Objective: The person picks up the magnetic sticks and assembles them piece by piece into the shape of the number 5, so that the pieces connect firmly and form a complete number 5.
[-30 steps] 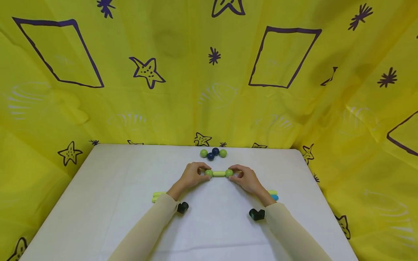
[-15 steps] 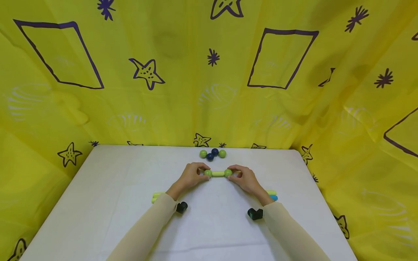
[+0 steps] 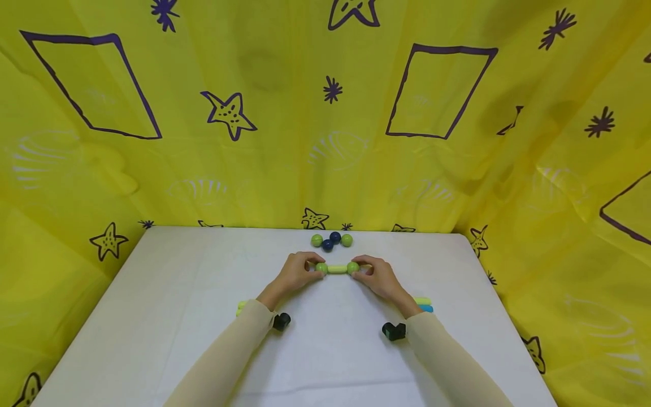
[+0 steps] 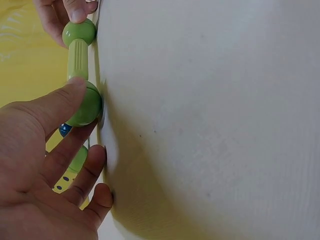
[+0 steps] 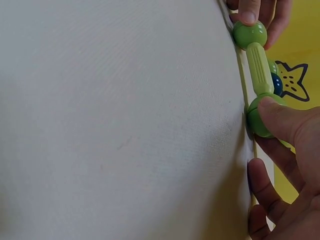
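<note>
A pale yellow-green ribbed rod [image 3: 337, 269] joins two green balls, one at each end, and lies level across the middle of the white table. My left hand [image 3: 296, 273] pinches the left green ball [image 4: 86, 107] between thumb and fingers. On the other side, my right hand [image 3: 379, 277] pinches the right green ball [image 5: 264, 114] the same way. Both wrist views show the rod's grooves and the ball seated against each end. In the left wrist view, the other fingers of the left hand are spread loosely by the tabletop.
Behind the hands sit two dark blue balls [image 3: 328, 245] and two more green balls [image 3: 347, 240]. Yellow-green rods [image 3: 241, 308] lie partly hidden by the left forearm; a blue rod [image 3: 426, 308] and a yellow-green rod [image 3: 423, 301] show beside the right one. A yellow curtain [image 3: 285, 169] encloses the table.
Both hands and the rod with its two balls have shifted slightly to the left and a little away from me. The grip on both balls is the same.
</note>
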Demonstrator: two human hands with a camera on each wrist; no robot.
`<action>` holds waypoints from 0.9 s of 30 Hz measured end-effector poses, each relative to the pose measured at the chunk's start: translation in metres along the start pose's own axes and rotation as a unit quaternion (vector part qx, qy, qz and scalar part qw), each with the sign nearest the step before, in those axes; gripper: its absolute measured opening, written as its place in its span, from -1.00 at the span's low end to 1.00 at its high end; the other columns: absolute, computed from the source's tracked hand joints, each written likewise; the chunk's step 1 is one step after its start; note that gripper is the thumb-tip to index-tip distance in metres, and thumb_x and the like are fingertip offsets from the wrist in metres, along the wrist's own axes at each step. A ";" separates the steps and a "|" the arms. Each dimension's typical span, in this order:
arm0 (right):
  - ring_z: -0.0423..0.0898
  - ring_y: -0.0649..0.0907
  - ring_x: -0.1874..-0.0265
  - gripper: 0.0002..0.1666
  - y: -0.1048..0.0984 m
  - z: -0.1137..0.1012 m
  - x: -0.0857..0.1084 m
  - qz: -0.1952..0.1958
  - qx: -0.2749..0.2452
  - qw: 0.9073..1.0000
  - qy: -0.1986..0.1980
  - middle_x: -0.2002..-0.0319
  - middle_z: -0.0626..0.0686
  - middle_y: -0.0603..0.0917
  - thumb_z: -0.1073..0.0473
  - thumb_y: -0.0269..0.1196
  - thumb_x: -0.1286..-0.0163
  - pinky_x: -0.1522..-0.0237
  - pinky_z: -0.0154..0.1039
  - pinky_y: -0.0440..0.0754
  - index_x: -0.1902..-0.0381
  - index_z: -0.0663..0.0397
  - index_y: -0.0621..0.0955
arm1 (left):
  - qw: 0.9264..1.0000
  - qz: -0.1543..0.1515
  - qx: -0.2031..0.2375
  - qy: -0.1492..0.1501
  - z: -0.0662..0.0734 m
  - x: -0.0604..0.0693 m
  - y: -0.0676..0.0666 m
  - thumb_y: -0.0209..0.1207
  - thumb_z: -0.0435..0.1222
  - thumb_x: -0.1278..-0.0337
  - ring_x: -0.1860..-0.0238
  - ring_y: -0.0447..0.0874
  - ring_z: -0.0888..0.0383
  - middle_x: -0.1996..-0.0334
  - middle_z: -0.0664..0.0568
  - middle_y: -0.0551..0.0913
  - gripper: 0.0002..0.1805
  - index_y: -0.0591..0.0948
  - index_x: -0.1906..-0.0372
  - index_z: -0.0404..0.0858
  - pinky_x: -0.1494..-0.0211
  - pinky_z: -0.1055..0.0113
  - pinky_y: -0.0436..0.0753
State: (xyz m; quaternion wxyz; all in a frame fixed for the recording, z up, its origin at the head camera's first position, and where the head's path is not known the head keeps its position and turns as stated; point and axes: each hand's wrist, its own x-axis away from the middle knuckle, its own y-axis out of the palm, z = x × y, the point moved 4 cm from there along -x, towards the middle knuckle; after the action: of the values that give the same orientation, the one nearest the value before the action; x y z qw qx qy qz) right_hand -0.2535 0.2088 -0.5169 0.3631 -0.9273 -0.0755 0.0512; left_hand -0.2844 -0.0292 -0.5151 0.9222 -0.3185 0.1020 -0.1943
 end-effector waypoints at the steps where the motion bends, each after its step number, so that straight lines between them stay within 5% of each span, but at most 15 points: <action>1: -0.16 0.55 0.42 -0.58 0.000 0.000 -0.001 0.001 0.001 1.000 0.000 -0.02 0.03 0.74 0.16 0.45 -0.34 0.32 -0.26 0.47 -0.15 0.01 0.70 | 1.000 0.000 -0.001 0.000 0.000 0.000 0.000 0.48 -0.31 -0.12 0.33 0.44 0.16 0.15 0.06 0.78 -0.70 0.77 0.01 -0.18 0.21 0.29 0.42; 27: -0.16 0.58 0.44 -0.56 0.005 -0.006 -0.012 0.014 0.009 1.000 0.003 -0.03 0.07 0.75 0.18 0.45 -0.33 0.31 -0.25 0.54 -0.16 0.03 0.69 | 1.000 0.007 -0.011 0.016 -0.005 -0.007 -0.011 0.47 -0.32 -0.12 0.40 0.43 0.20 0.16 0.03 0.80 -0.68 0.77 -0.01 -0.22 0.27 0.35 0.40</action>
State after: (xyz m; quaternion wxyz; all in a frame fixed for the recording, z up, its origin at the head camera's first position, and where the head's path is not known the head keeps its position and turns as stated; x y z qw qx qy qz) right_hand -0.2641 0.1987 -0.5151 0.3705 -0.9252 -0.0613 0.0540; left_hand -0.2954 -0.0373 -0.5112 0.9181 -0.3250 0.1215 -0.1915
